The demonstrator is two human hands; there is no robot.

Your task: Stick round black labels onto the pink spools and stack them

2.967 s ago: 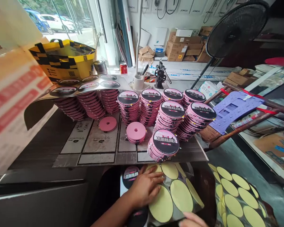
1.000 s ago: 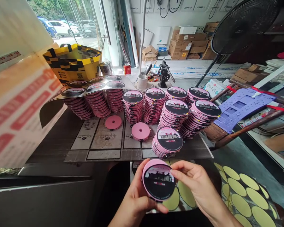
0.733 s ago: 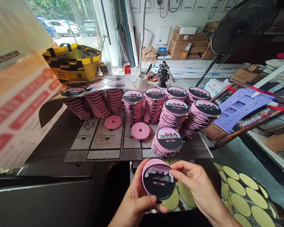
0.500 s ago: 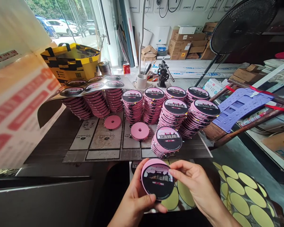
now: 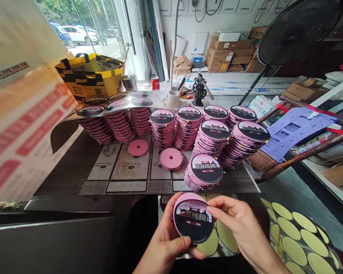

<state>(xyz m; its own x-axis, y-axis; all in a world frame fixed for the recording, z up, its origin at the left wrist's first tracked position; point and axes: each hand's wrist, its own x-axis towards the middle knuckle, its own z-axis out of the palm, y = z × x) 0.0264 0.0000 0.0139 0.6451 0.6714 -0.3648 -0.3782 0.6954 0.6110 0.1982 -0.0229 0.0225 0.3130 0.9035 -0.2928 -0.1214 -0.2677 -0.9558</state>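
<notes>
My left hand [image 5: 171, 232] is closed round the edge of a pink foam disc [image 5: 185, 196], its thumb on the lower front. Over the disc's face lies a round black-and-pink sticker [image 5: 193, 232], set a little low so a crescent of pink shows above it. My right hand [image 5: 234, 217] pinches the sticker's upper right edge between thumb and fingers. Just beyond my hands stands a stack of labelled discs [image 5: 204, 171]. Two bare pink discs, one at the left [image 5: 138, 147] and one nearer the middle [image 5: 171, 158], lie flat on the table.
More stacks [image 5: 215, 131] line the table, several with labels on top. A sticker sheet [image 5: 117, 104] rests over the left stacks. Yellow-backed round cut-outs [image 5: 294, 245] lie low at right. A yellow bag [image 5: 91, 80], a cup of tools [image 5: 173, 99] and a fan [image 5: 294, 34] stand behind.
The whole view has shifted slightly, with the scene sitting a bit further right. Both hands keep the same hold on the disc and the sticker.
</notes>
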